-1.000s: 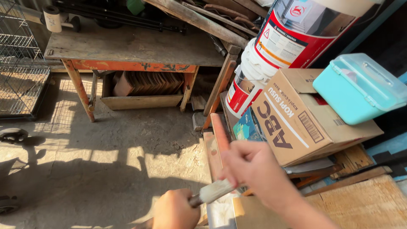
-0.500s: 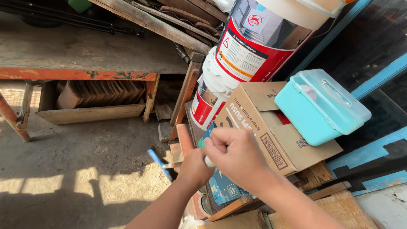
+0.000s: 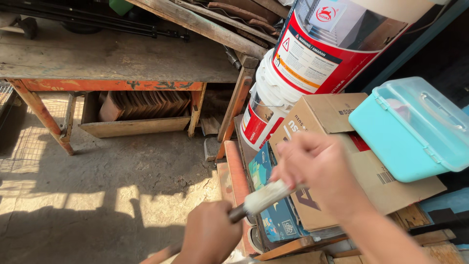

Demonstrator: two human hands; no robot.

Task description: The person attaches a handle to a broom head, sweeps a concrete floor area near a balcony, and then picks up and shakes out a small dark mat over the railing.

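Hands grip one paintbrush (image 3: 264, 196): left hand (image 3: 207, 234) clasps handle, right hand (image 3: 317, 168) pinches bristles.

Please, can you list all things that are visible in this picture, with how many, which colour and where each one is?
paintbrush: 1, pale bristles, dark ferrule, bottom centre, held in both hands
cardboard box: 1, brown, right of centre
plastic case: 1, turquoise with clear lid, on the cardboard box, right
buckets: 2, white with red labels, stacked and tilted, top right
wooden table: 1, grey top, orange frame, upper left
wooden crate: 1, brown, under the table
planks: several, weathered brown, leaning at top centre
concrete floor: grey, left
left hand: 1, bottom centre, grips the handle
right hand: 1, centre right, fingers on the bristles
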